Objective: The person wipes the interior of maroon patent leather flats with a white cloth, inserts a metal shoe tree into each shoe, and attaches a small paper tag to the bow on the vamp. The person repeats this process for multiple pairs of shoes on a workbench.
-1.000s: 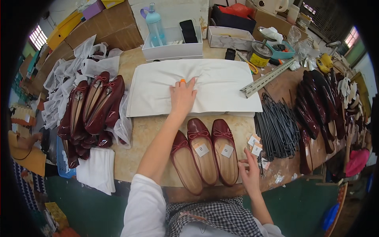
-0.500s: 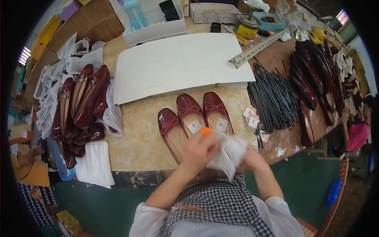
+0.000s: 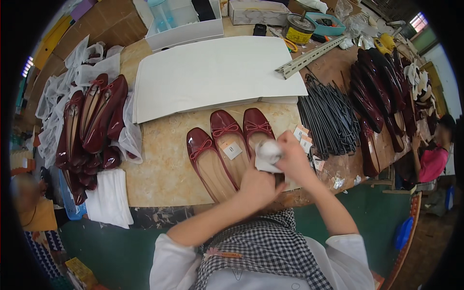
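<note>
Vs half a sec ago, I see both hands a bit further right and nearer the table edge, and the white paper wad is smaller, more balled up. The view has tipped so the shoes sit higher in frame.

My left hand (image 3: 258, 186) and right hand (image 3: 295, 162) are curled in together, pinching the crumpled white paper (image 3: 267, 153) between them; paper sits right over the heel end of the right-most shoe (image 3: 258, 130).

Three dark-red flat shoes lie side by side on the table (image 3: 159, 169) near its front edge: left shoe (image 3: 205, 162), middle shoe (image 3: 229, 140), then the right-most. Long axes run roughly front-to-back, slanting a little; bow toes point away from me toward the white sheet stack (image 3: 212, 72), heels toward my body. Paper tag visible in the middle one.

Pile of the same red shoes (image 3: 92, 125) at left w/ white bags, bundle of black strips (image 3: 328, 116) just right of the trio.
</note>
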Demonstrator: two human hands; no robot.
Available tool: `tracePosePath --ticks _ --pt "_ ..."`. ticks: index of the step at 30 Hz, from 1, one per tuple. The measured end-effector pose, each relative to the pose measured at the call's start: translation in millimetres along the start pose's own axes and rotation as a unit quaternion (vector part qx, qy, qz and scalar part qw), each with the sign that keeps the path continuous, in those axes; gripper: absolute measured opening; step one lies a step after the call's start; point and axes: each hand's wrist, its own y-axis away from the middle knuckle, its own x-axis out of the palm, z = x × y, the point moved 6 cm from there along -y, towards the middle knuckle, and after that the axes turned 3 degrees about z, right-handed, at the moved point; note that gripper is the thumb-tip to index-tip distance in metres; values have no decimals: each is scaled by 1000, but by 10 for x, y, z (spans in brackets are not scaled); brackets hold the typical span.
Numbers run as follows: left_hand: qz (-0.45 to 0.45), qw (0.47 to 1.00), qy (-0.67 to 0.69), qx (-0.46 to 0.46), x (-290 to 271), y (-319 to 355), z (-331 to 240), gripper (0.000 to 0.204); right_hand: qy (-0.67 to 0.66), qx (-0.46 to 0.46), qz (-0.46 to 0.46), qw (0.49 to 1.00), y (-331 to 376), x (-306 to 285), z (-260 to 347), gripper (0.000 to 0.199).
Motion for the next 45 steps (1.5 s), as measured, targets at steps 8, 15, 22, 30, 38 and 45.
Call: tracePosePath --ticks 8,15,22,30,38,45 --pt "148 987 -58 -37 102 105 -115 68 27 -16 47 998 -329 280 -24 48" --pt "149 986 -75 4 100 38 -102 67 31 104 -41 993 -583 288 -265 61" --pt "-153 918 -345 -124 -1237 -1116 1989 55 -83 87 -61 991 7 -63 -138 47" --pt "-184 976 -45 -111 -1075 -999 1608 21 -419 127 -116 892 310 -121 -131 65" --pt "-222 945 216 108 -1195 10 246 19 -790 296 69 533 432 491 296 37" --pt "-248 921 226 -197 -1069 203 670 46 -314 -117 52 941 96 58 1035 63"
